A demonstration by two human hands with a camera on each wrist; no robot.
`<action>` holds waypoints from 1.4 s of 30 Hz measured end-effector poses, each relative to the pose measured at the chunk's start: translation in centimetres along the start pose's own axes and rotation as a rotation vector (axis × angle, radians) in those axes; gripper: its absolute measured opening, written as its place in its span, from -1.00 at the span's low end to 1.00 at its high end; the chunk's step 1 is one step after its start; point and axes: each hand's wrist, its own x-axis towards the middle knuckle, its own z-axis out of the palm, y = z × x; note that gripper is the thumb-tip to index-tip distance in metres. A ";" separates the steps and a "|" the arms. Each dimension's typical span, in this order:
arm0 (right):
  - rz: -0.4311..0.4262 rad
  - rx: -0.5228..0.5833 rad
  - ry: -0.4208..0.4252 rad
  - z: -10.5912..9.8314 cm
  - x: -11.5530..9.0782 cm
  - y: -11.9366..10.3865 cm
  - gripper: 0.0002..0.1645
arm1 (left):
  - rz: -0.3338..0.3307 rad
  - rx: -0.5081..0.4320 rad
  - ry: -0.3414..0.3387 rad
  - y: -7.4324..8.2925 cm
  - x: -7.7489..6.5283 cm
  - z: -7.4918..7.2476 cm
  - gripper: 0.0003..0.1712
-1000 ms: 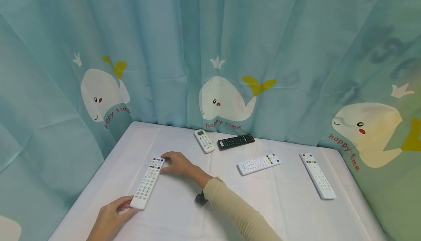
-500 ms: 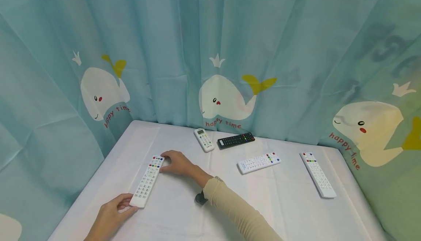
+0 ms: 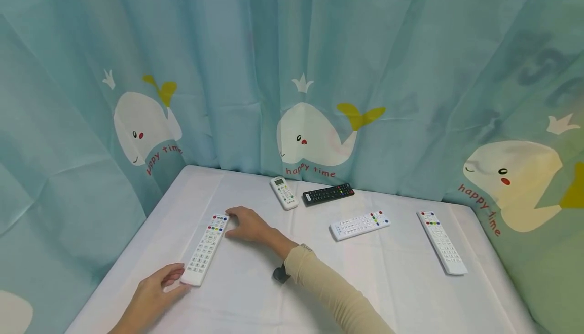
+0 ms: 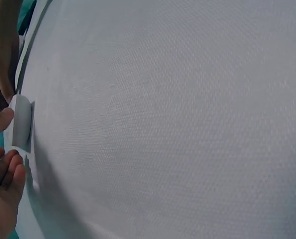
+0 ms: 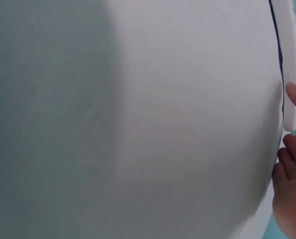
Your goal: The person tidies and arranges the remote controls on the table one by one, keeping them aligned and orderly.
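Observation:
A long white remote control (image 3: pixel 206 250) lies slanted on the left part of the white table, its coloured buttons at the far end. My left hand (image 3: pixel 150 293) is at its near end, thumb and fingers spread around the corners. The left wrist view has the end of this white remote (image 4: pixel 22 121) between thumb and fingertips, a narrow gap beside the fingers. At the far end, my right hand (image 3: pixel 250 226) has its index finger and thumb right at the edge, loosely parted. In the right wrist view, the fingers (image 5: pixel 293 154) stand just past the remote's end.
Farther right lie a small white remote with a display (image 3: pixel 284 193), a black remote (image 3: pixel 328 194), a white remote (image 3: pixel 359 226) and another white remote (image 3: pixel 441 243). A blue whale-print curtain (image 3: pixel 237 70) borders the table's back and sides.
Both hands have loosened from the white remote's ends: the left has drawn back slightly toward the lower left, the right slightly to the right. The remotes lie as before.

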 end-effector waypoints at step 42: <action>-0.051 0.325 0.255 -7.2 -5.0 3.4 -0.38 | 0.442 -0.223 -0.008 7.3 9.7 2.2 -0.43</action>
